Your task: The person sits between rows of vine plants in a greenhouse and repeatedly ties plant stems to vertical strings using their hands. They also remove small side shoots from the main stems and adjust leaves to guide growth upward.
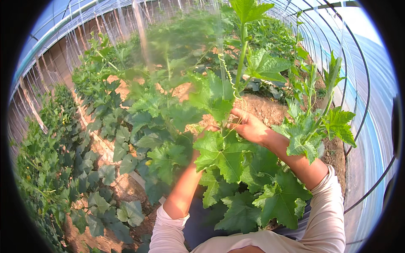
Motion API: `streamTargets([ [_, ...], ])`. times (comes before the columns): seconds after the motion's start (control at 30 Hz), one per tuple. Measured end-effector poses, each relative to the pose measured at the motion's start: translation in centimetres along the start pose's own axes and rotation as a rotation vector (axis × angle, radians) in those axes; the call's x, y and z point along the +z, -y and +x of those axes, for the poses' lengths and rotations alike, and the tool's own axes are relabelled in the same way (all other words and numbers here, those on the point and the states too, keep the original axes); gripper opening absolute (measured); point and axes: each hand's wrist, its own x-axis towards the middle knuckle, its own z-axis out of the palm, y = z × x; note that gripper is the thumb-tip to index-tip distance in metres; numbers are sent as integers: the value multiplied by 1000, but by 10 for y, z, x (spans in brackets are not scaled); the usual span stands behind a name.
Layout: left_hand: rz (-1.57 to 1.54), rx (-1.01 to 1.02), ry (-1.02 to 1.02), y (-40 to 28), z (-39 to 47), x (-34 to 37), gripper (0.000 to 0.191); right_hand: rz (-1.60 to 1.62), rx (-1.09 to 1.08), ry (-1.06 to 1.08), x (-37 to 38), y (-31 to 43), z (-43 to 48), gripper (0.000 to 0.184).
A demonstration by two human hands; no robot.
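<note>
A tall climbing vine [242, 60] with broad lobed green leaves rises in front of me, and a curly tendril [229, 76] hangs along its stem. My right hand [248, 126] is at the stem with bent fingers, beside the lower end of the tendril. My left hand [207, 129] reaches the same spot from the other side, mostly hidden by leaves. A large leaf [221, 151] spreads just below both hands. Whether either hand grips the stem cannot be made out. A clear plastic strip or string [220, 41] hangs beside the vine.
More vines [316, 126] stand close at my right, near the plastic film wall [373, 136] and its curved metal hoops [368, 79]. Rows of leafy plants [107, 174] grow at the left over bare soil [126, 189]. Many strings and a wooden post [140, 28] stand farther back.
</note>
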Motion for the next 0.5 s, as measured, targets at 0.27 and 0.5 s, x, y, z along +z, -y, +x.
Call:
streamTargets([
  [0.27,440,43,64,-16,-12,-3,34,-409,-347,-15,10,0,7,31],
  [0.5,412,6,-14,-11,-6,-16,13,-370,10,-91,21,14,-4,28],
])
